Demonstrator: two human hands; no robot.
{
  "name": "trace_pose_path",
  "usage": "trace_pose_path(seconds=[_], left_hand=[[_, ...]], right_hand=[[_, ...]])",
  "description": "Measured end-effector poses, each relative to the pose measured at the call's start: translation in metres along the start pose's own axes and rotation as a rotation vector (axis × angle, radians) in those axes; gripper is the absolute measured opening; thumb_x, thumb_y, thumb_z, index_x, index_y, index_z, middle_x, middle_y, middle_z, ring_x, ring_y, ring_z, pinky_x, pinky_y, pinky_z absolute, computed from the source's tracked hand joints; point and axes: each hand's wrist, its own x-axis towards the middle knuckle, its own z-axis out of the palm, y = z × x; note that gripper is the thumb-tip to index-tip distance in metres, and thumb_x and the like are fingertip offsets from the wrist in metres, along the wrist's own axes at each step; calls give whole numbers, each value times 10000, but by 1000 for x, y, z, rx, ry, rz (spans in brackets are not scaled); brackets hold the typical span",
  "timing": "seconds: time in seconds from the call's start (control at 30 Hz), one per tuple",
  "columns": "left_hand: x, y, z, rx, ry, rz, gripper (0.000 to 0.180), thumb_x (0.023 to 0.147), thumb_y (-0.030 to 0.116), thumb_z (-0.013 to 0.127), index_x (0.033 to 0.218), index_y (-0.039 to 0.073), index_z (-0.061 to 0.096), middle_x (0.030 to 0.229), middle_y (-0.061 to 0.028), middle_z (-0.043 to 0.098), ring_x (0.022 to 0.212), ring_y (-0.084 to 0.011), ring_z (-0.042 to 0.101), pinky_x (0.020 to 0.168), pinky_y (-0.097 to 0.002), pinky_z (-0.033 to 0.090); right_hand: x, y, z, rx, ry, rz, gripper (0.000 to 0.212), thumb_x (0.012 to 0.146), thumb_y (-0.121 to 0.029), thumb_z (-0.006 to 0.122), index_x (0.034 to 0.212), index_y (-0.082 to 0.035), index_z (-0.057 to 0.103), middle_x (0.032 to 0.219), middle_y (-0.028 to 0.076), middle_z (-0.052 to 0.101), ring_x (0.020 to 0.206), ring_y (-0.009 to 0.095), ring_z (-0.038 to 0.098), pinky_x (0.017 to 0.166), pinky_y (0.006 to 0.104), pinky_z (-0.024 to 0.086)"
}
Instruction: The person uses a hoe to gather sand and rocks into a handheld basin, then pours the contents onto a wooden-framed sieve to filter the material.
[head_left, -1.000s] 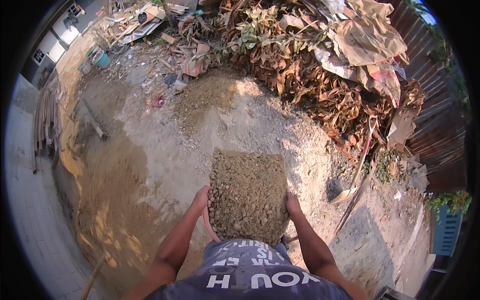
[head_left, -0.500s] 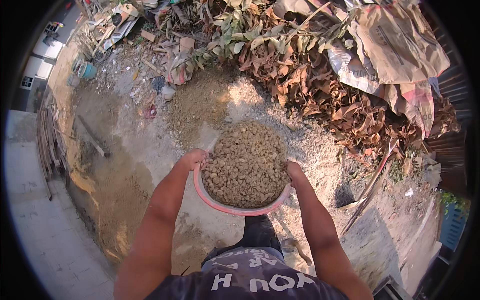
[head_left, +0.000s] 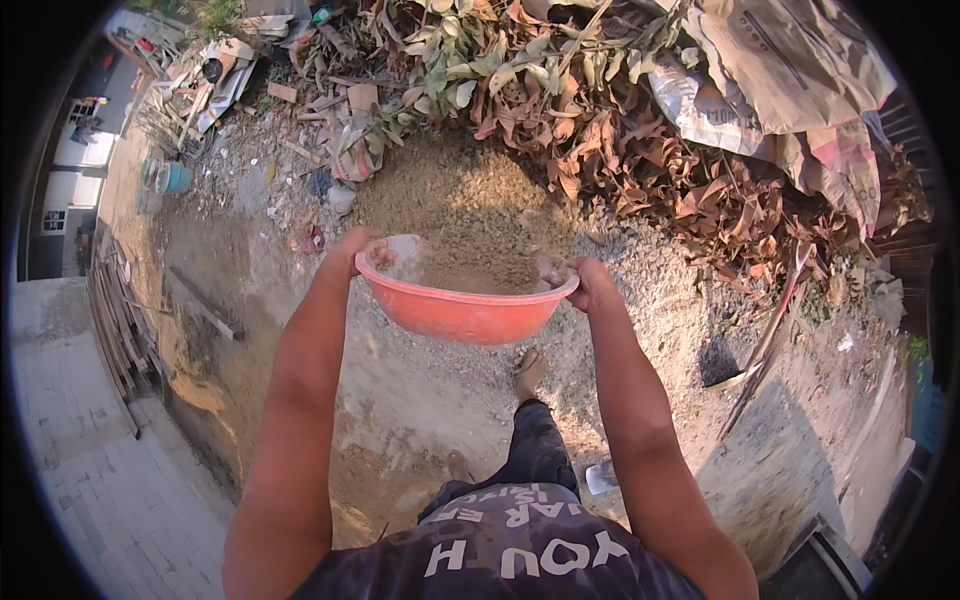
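Note:
A wide red-orange plastic basin (head_left: 455,315) is tilted away from me, its far rim down toward the ground. My left hand (head_left: 358,250) is closed on the basin's left rim, and my right hand (head_left: 590,283) grips the rim at the right. Brownish lumpy soil (head_left: 470,215) spreads from the basin's mouth over the ground just beyond it. How much stays inside, behind the raised near wall, I cannot see. Both arms reach forward, and one foot (head_left: 531,374) stands on the dirt below the basin.
Dry brown leaves (head_left: 640,185) and torn paper sacks (head_left: 790,70) are heaped at the far right. Scrap wood (head_left: 225,85) and a blue bucket (head_left: 173,178) lie far left. Long boards (head_left: 120,320) are stacked beside a paved strip (head_left: 100,420). A long stick (head_left: 765,345) leans at right.
The basin, heaped with soil half a second ago, has moved forward and tipped away from me. Soil has poured out onto the ground ahead. Both hands keep their hold on the rim.

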Motion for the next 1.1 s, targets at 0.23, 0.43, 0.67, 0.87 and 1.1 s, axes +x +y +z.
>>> trace_pose_path(seconds=[0.23,0.43,0.67,0.87,1.1], left_hand=[[-38,-41,-25,14,-104,59,179,871,62,435,980,-75,475,780,-203,559,473,-143,456,364,-213,384],[17,-312,-198,-21,-39,-238,124,831,-53,363,944,-52,414,663,-123,485,431,-137,413,334,-237,328],[-14,-433,-296,1279,-25,-27,331,877,168,475,1170,30,540,1131,-122,556,931,-266,570,719,-401,510],[4,-363,-400,1645,787,780,429,761,296,685,1127,81,629,1152,-151,627,1071,-283,611,873,-422,501],[9,-404,-341,607,730,869,563,843,183,526,1331,-17,330,1166,-314,550,1048,-503,563,907,-528,458]], right_hand=[[-16,59,-31,-17,124,3,325,889,-97,391,1107,123,491,961,220,573,740,306,632,633,365,601],[-108,279,-94,-560,496,-55,380,895,-267,548,1017,93,538,929,177,607,772,264,645,545,394,582],[-287,571,-298,-2316,-61,73,383,812,-330,625,1084,-59,624,871,131,655,860,342,653,725,437,534],[-348,773,-146,-283,597,316,580,946,-567,447,1140,-54,636,1060,111,676,901,235,663,739,377,542],[-325,856,-178,-372,680,-136,718,928,-612,381,1159,26,613,1112,213,631,923,301,640,793,427,530]])
